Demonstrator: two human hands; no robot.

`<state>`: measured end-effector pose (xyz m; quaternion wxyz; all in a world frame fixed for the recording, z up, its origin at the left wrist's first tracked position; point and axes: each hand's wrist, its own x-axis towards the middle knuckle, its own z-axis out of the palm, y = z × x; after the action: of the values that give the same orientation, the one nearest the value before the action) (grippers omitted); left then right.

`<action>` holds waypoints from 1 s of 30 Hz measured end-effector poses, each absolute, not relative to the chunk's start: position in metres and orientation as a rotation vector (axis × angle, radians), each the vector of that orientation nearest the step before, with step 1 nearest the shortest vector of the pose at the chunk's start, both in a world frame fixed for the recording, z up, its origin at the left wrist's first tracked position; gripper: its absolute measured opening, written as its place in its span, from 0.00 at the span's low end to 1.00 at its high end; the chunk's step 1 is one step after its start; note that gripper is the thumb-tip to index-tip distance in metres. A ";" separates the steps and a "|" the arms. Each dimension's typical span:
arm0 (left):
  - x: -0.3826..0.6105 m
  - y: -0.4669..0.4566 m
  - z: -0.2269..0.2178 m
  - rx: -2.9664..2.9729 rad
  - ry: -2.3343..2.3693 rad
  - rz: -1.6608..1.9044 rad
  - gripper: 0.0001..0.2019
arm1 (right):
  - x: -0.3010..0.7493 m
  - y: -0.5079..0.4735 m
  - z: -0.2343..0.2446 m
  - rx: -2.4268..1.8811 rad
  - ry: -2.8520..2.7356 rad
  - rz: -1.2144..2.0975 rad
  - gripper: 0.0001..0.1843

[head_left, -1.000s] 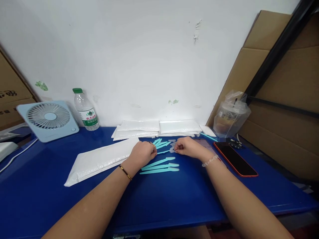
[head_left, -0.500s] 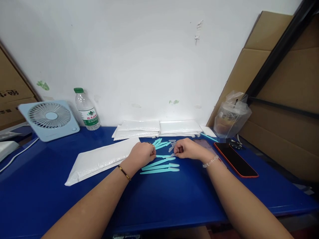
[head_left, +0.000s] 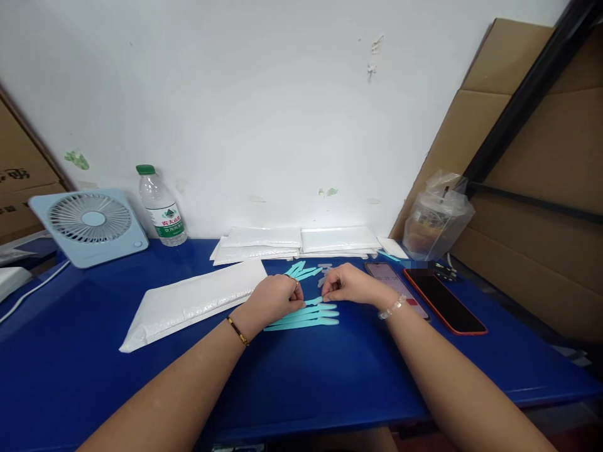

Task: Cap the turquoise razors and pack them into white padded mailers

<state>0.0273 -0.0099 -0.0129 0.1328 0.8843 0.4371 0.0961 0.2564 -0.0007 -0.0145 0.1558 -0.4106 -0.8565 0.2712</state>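
Note:
My left hand (head_left: 277, 298) pinches the handle of a turquoise eyebrow razor (head_left: 313, 302). At its other end, the fingertips of my right hand (head_left: 346, 284) close on the head; whether a clear cap sits there is too small to tell. Just below lie several more turquoise razors (head_left: 306, 323), side by side with their heads to the right. Behind my hands is a loose pile of turquoise razors (head_left: 301, 271). Small clear pieces that look like blade caps (head_left: 323, 276) lie beside that pile, partly hidden by my right hand.
A white padded mailer (head_left: 193, 298) lies left of my hands, and stacked mailers (head_left: 261, 238) line the wall. To the right are a phone (head_left: 405, 295), a red-edged phone (head_left: 445, 301) and a bagged drink (head_left: 436, 220). A fan (head_left: 93, 220) and water bottle (head_left: 162, 207) stand back left.
Both hands have come closer together and slightly nearer to me, over the row. The held razor now spans between them. My right hand has moved left, uncovering more of the phone's screen.

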 end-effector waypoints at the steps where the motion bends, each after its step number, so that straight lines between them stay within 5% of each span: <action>1: 0.027 -0.009 -0.013 2.558 1.277 0.295 0.09 | 0.257 0.000 -0.015 -1.174 -2.435 0.737 0.08; 5: 0.018 -0.001 -0.013 2.562 1.537 0.465 0.14 | 0.260 0.005 -0.018 -1.232 -2.370 0.444 0.07; 13: 0.005 0.010 -0.019 2.406 1.651 0.417 0.09 | 0.258 0.008 -0.021 -1.250 -2.470 0.312 0.03; 30: 0.000 0.021 -0.018 2.184 1.502 0.608 0.14 | 0.270 0.009 -0.016 -1.289 -2.143 0.655 0.11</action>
<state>-0.0003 0.0206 -0.0182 0.2094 0.7853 0.5400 0.2186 0.2700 0.0093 -0.0156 0.2745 -0.4795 -0.7971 0.2436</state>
